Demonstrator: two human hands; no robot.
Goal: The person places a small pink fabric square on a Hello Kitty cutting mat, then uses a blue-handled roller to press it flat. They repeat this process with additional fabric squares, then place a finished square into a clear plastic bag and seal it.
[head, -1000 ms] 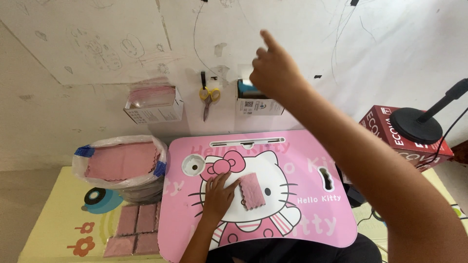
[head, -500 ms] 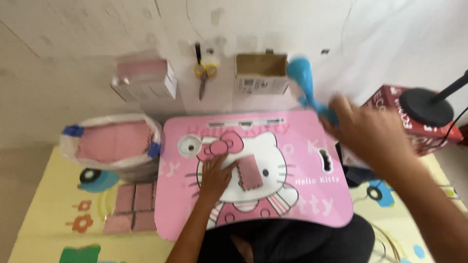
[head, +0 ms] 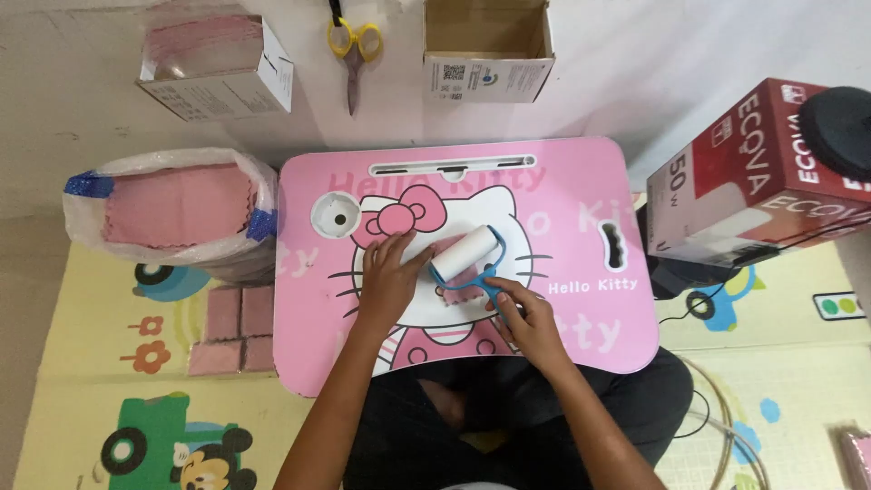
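Right hand (head: 524, 319) grip clenched on lint roller (head: 467, 255), left hand (head: 388, 277) released, flat beside pink cloth (head: 451, 274).

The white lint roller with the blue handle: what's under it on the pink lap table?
Under the white lint roller lies a small pink cloth square; its edges show beside the left hand. Its middle is covered by the roller.

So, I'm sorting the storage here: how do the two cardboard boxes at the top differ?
The left box lies turned at an angle and is filled with pink cloth pieces; the right box sits square to the pink lap table and looks empty, its brown inside bare. The left box stands beside the white bag of pink cloths, the right one beside the yellow-handled scissors. Both are small, open-topped and white outside.
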